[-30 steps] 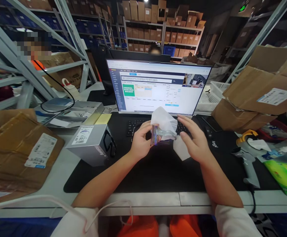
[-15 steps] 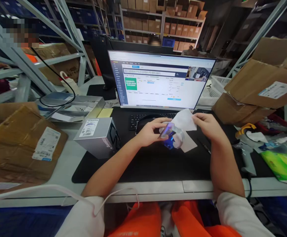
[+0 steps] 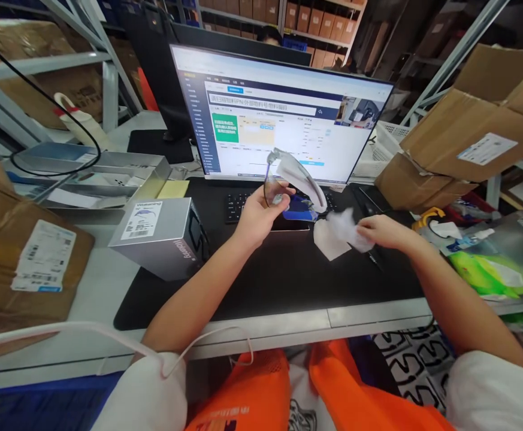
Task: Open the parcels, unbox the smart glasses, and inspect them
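My left hand is raised above the black keyboard and closed on a pair of clear wrap-around glasses with a white arm and a blue part underneath. My right hand rests low over the black desk mat, fingers closed on a crumpled white wipe. A second flat white wipe lies on the mat just left of that hand. The lit monitor stands right behind the glasses.
A grey product box stands on the mat's left edge, with open grey trays behind it. Brown cartons lie at the left and stack at the right. A yellow-grey scanner and a green packet sit at the right.
My left hand lifted the glasses up toward the monitor. My right hand came off them, moving right and down with the crumpled wipe. The camera tilted down.
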`<state>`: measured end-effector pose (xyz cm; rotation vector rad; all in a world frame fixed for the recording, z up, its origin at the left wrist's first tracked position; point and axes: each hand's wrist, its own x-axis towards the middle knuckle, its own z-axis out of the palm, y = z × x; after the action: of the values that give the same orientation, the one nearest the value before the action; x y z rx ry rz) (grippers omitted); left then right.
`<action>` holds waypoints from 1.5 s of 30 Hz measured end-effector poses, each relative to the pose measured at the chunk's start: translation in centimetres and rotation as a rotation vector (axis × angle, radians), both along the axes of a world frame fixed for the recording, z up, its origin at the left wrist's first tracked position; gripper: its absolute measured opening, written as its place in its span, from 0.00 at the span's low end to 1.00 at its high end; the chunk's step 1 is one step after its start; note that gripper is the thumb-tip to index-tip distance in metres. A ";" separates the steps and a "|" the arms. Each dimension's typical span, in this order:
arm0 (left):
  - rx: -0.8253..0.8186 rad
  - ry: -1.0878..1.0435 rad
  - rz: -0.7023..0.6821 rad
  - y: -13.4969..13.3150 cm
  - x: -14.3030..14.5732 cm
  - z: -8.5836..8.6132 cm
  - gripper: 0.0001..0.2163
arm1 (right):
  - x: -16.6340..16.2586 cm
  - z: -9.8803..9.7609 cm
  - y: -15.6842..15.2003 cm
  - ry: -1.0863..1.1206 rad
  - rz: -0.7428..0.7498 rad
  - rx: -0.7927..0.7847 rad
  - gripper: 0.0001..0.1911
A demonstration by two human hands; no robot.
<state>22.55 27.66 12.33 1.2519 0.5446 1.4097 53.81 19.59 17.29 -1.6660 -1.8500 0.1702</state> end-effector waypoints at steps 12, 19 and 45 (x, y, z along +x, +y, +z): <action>0.110 0.041 0.035 -3.2 0.7 -0.3 0.20 | -9.1 -0.1 2.7 0.494 0.446 -0.596 0.24; -0.066 -0.024 0.022 -2.6 -0.5 0.7 0.12 | -9.7 0.3 2.4 0.263 0.357 -0.226 0.18; -0.030 -0.153 0.075 -3.3 1.2 -0.6 0.23 | -10.3 -1.1 1.2 0.322 0.254 -0.163 0.16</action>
<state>23.75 24.37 11.74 1.0986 0.5096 1.5402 43.56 20.79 16.21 -1.4011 -1.8273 0.6720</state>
